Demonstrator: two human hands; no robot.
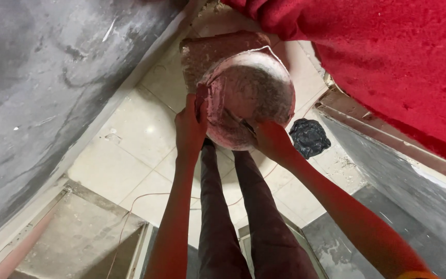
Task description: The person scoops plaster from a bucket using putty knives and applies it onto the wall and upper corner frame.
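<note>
- The left hand (190, 125) gripped the near left rim of a round, shallow metal pan caked with dried grey-pink plaster (249, 98), its fingers closed over the edge.
- The right hand (271, 139) held the pan's near right rim, with a thin dark tool (238, 122) lying from that hand across the inside of the pan; its fingers were wrapped toward the rim, but whether they pinched the tool or only the pan could not be told.
- The pan was held out in front of the person, above the floor, its open side tilted toward the camera; its inner surface was speckled and crusted.
- Just behind the pan stood a rough reddish-brown block (210, 51), partly covered by the pan's upper left edge.
- Below the pan, the person's two legs in dark maroon trousers (243, 217) ran down toward the pale cream tiled floor (130, 150).
- A crumpled black plastic bag (309, 137) lay on the tiles to the right of the right hand, near a grey wall base.
- A thin reddish wire (145, 199) trailed over the tiles at lower left.
- A grey plastered wall (32, 88) filled the left side, and a bright red textured fabric (398, 57) covered the upper right.
</note>
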